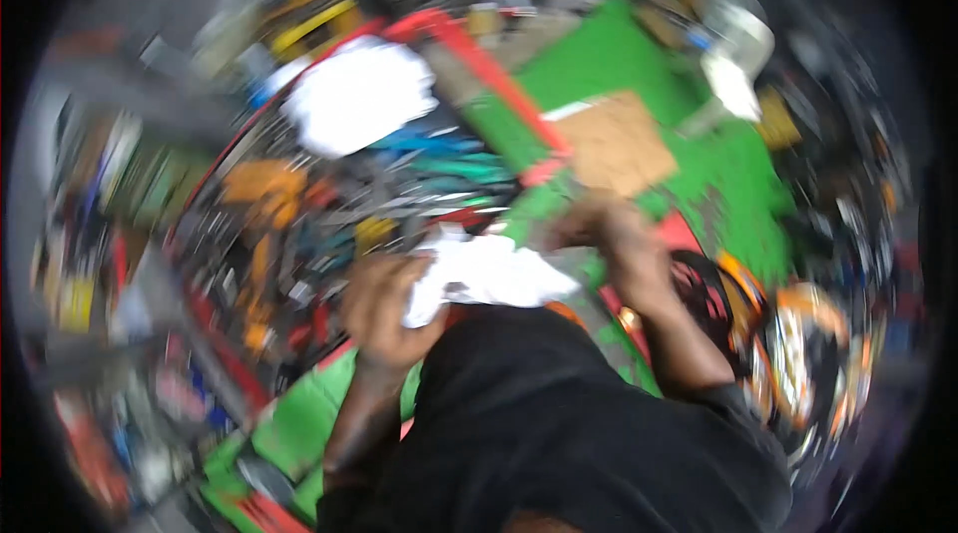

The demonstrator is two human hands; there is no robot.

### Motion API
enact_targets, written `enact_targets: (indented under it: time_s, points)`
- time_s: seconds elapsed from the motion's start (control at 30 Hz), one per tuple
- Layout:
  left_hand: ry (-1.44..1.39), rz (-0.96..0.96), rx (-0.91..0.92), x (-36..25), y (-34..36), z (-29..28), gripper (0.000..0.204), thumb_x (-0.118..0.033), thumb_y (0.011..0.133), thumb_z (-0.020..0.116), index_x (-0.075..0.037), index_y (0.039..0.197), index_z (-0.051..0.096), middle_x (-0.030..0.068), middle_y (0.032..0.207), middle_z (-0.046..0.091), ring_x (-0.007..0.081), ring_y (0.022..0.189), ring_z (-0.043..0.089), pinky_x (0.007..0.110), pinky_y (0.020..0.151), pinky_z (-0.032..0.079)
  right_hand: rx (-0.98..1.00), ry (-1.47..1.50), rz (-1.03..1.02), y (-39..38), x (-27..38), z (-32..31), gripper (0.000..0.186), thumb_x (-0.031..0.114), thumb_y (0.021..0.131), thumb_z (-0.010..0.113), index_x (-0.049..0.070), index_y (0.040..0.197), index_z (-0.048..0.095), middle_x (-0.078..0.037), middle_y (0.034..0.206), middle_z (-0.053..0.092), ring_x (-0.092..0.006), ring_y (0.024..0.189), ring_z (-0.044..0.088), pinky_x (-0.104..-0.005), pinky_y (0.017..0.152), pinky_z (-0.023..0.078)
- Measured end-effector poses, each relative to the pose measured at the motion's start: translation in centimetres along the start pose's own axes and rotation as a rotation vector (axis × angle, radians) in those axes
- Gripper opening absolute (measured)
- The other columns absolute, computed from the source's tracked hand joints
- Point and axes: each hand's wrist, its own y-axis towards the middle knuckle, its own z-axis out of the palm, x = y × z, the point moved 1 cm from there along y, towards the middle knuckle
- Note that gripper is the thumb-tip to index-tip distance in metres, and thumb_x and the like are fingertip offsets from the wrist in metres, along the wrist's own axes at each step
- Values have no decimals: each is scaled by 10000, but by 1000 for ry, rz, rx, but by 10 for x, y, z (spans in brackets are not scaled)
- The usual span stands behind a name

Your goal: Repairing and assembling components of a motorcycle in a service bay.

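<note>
The picture is smeared by motion. A crumpled white cloth (489, 271) hangs just in front of my body, its weave too blurred to make out. On its left end my left hand (384, 303) is closed, with the fingers wrapped over the edge. My right hand (594, 224) is bent inward just beyond the cloth's right end. Blur hides its fingertips, and I cannot tell whether they touch anything. Ahead and to the left, a larger white bundle (361, 94) lies on a red-edged drawer or tray of mixed tools (439, 162).
A brown flat sheet (617, 146) lies on the green surface (733, 199) ahead to the right. Beyond it is a pale, rounded object (733, 34). Orange-and-black gear (798, 343) sits close to my right arm. Orange tools (264, 189) crowd the left side.
</note>
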Motion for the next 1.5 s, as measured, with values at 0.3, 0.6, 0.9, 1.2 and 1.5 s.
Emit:
enact_targets:
  time_s: [0.3,0.6,0.9,1.2,1.5]
  points:
    - [291,346,515,-120,68,240,527,-205,896,635,-81,1403,558,197,1613,261,483,1427,298,582,1139,328,-830,1347,152,-11,-64,-96,464,449,1014,566,18,1168,641,-86,1078,696,-185,937,656,-340,815,531]
    - [-515,514,576,-236,111,406,385,-24,866,656,62,1241,635,192,1457,460,398,1334,480,454,1099,425,-1020,1504,-362,-103,-72,-267,351,371,1046,539,70,1178,662,-29,1045,711,-130,927,666,-289,813,543]
    - [-881,557,519,-264,152,561,217,11,883,655,54,1093,693,190,1380,540,392,1275,548,463,1040,487,-1051,1560,-796,-105,-101,-400,304,331,1051,522,84,1167,654,-45,1044,722,-159,906,698,-318,776,583]
    - [-1152,632,620,-273,331,739,438,-140,946,662,0,1341,534,249,1464,442,409,1325,488,485,1068,470,-1570,1306,-842,-43,-148,-616,396,406,1067,430,88,1202,624,-65,1048,726,-215,923,708,-383,816,584]
    - [-740,1256,552,-395,409,870,363,-146,956,589,-185,1311,652,112,1373,589,369,1292,500,548,1065,388,-1799,860,-677,-1,-125,-741,366,317,1096,407,22,1253,557,-86,1216,607,-172,1132,572,-301,923,498]
